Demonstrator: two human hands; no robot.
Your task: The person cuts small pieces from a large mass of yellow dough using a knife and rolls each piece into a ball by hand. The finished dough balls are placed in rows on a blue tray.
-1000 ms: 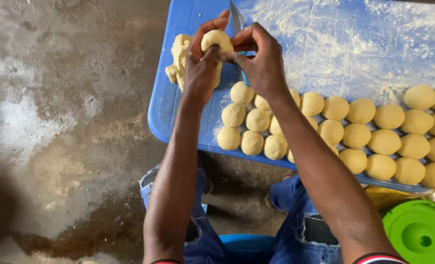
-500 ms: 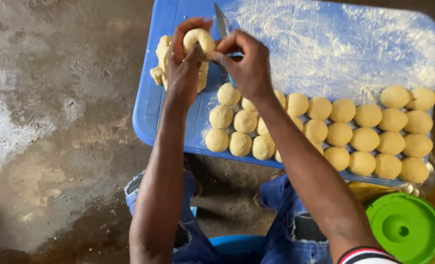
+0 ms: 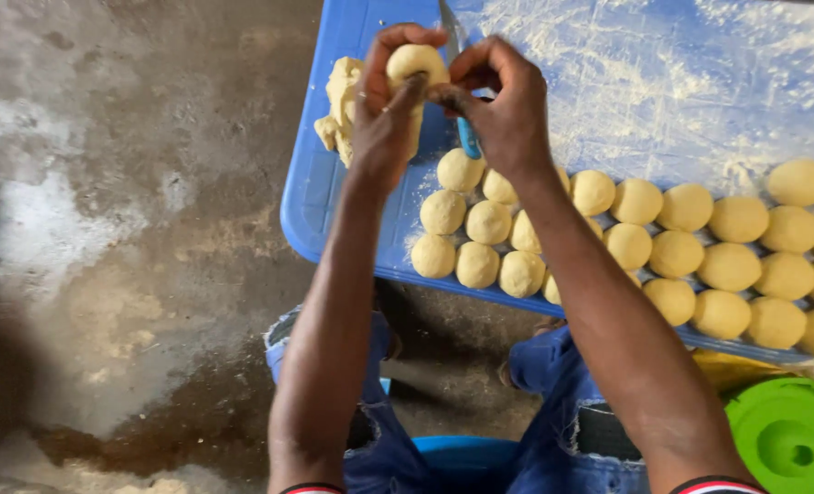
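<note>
My left hand cups a pale yellow dough ball above the left end of a floured blue tray. My right hand pinches the same ball from the right, fingers bent. Under the hands lies a knife with a blue handle and a steel blade, partly hidden. A lump of unshaped dough sits on the tray just left of my left hand. Several finished dough balls lie in rows along the tray's near edge.
The tray stands over a stained concrete floor. A green round lid is at the bottom right. My knees in torn blue jeans are below the tray, with a blue rim between them.
The dough ball has turned a little between my fingers; both hands stay together over the tray's left end. The view has shifted sideways and back.
</note>
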